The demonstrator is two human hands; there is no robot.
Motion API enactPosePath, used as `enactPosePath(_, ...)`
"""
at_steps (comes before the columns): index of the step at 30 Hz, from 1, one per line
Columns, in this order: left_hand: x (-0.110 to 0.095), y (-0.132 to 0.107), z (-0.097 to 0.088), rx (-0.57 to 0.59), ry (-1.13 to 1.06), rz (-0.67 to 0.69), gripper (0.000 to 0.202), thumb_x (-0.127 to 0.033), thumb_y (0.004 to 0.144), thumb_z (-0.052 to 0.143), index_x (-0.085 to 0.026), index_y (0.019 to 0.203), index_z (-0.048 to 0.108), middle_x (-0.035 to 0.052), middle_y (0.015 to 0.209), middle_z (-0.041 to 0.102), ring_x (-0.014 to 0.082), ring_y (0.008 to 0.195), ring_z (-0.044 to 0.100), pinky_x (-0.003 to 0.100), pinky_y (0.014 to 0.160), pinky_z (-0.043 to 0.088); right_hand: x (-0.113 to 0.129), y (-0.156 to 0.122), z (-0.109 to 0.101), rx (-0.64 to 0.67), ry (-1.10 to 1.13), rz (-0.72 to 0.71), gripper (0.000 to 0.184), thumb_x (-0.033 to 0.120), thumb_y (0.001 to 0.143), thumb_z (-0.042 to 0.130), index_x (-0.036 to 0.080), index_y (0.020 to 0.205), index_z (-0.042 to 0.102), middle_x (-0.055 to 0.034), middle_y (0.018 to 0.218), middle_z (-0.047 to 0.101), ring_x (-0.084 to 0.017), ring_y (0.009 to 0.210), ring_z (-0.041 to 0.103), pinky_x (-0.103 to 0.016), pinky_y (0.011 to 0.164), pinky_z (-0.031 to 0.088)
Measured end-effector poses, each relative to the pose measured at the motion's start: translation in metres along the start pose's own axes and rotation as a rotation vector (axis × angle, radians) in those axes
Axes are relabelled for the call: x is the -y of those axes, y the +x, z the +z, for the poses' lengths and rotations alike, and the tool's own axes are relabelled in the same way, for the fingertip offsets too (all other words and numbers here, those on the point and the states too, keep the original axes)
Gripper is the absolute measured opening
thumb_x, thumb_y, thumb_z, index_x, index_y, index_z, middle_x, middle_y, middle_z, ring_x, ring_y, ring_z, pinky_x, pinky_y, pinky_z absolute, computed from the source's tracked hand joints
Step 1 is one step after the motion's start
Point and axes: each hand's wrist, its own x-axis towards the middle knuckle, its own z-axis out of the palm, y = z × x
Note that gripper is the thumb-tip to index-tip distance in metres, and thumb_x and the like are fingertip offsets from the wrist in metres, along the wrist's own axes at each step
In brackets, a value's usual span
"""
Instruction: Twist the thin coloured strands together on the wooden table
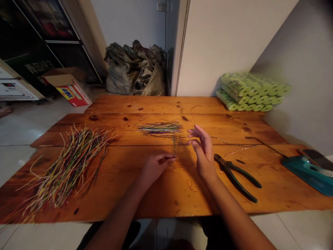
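Left hand [156, 168] closed on a few thin coloured wires [174, 147], pinched upright between its fingertips, just above the wooden surface [169, 198]. Right hand [203, 152] open and raised, fingers spread, just beside those wires without touching them, near black-handled pliers [231, 172] lying on the wood. Farther ahead, a small flat bundle of wires [161, 128]; off to the left, a large loose heap of multicoloured wires [67, 166].

The person's left hand [156, 168] and right hand [204, 152] are bare and slender, with long, thin fingers. Bare forearms [117, 222] lead from them to the bottom of the view. Dark clothing [215, 229] shows along the lower edge, its cut and fabric too dim to tell.
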Motion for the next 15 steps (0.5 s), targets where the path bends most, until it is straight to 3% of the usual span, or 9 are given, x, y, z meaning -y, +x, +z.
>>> enactPosePath(7, 0.001, -0.001, 0.004, -0.038, 0.085, 0.095, 0.008, -0.027, 0.074, 0.064, -0.020, 0.075, 0.068, 0.0031, 0.072, 0.070, 0.0148, 0.067, 0.063, 0.027, 0.063, 0.051, 0.036, 0.024, -0.004, 0.111, -0.244, -0.218, 0.040, 0.028, 0.088, 0.037, 0.033, 0.128, 0.041, -0.0040, 0.122, 0.047, -0.022, 0.110, 0.045, -0.046, 0.088, 0.041)
enactPosePath(15, -0.007, -0.003, 0.003, 0.024, 0.087, 0.112, 0.009, -0.027, 0.076, 0.062, -0.022, 0.080, 0.068, 0.0012, 0.078, 0.071, 0.0141, 0.071, 0.063, 0.026, 0.067, 0.050, 0.057, 0.038, -0.002, 0.212, -0.449, -0.310, 0.038, 0.029, 0.089, 0.037, 0.034, 0.127, 0.043, -0.0024, 0.120, 0.045, -0.021, 0.112, 0.042, -0.044, 0.097, 0.033)
